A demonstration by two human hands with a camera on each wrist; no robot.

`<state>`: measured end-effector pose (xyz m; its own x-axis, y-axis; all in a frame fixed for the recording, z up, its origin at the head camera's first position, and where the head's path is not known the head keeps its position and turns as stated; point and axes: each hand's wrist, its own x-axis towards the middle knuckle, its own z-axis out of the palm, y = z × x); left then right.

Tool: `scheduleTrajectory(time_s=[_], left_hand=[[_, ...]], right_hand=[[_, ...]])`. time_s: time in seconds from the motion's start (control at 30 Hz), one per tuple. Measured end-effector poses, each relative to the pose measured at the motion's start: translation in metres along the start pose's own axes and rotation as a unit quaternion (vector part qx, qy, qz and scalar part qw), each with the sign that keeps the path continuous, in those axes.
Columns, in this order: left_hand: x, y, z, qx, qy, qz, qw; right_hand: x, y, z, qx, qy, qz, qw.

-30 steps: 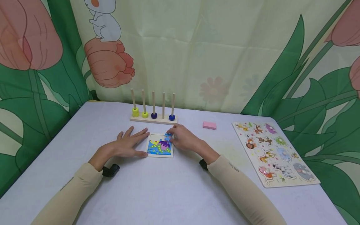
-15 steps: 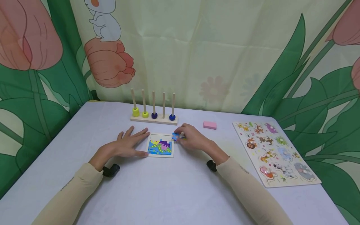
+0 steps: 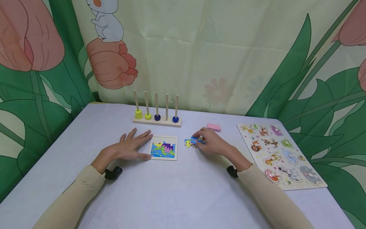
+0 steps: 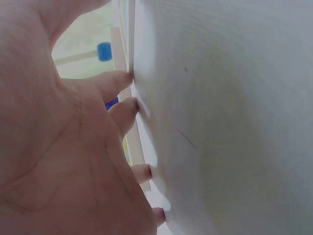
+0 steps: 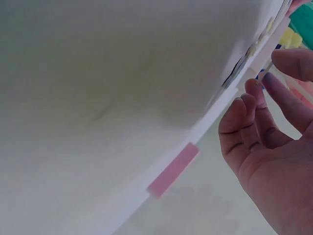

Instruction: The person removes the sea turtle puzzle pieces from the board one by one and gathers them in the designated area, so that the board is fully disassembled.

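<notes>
**Now lifting pieces out of the small puzzle**

Evidently the step in hand is emptying the small framed puzzle; its upper band shows bare board while the lower pictures sit in place; the left hand lies flat with fingers spread on the table, its thumb and forefinger tips against the frame's nine o'clock edge, steadying it. At three o'clock of the frame, just apart from it, the right hand has curled fingertips pinching a blue and yellow puzzle piece low over the tabletop; whether the piece already touches the cloth I cannot tell, as the right wrist view is too blurred.

By my judgement the next move calls for letting the piece down flat at that spot and freeing the fingers; then the right hand must travel toward nine o'clock to the frame and get a fingertip under another piece, while the left hand holds the frame firm.
</notes>
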<state>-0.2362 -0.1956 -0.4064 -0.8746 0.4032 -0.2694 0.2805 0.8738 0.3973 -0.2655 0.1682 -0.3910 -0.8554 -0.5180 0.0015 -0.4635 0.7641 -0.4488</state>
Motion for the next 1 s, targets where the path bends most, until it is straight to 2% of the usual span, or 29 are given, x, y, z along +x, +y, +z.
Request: scheduleTrajectory(time_s=[0.2,0.47,1.0], left_hand=[[0.002,0.000,0.002,0.002,-0.001,-0.002,1.0000],[0.003,-0.002,0.003,0.002,-0.001,0.001,1.0000],[0.000,0.001,0.000,-0.006,-0.001,0.007,1.0000]], right_hand=[[-0.015,0.015,-0.006,0.003,0.003,0.022,0.9997],[-0.028,0.032,-0.011,-0.020,0.009,0.029,0.9993],[-0.036,0.048,-0.016,-0.022,-0.003,0.028,0.9994]])
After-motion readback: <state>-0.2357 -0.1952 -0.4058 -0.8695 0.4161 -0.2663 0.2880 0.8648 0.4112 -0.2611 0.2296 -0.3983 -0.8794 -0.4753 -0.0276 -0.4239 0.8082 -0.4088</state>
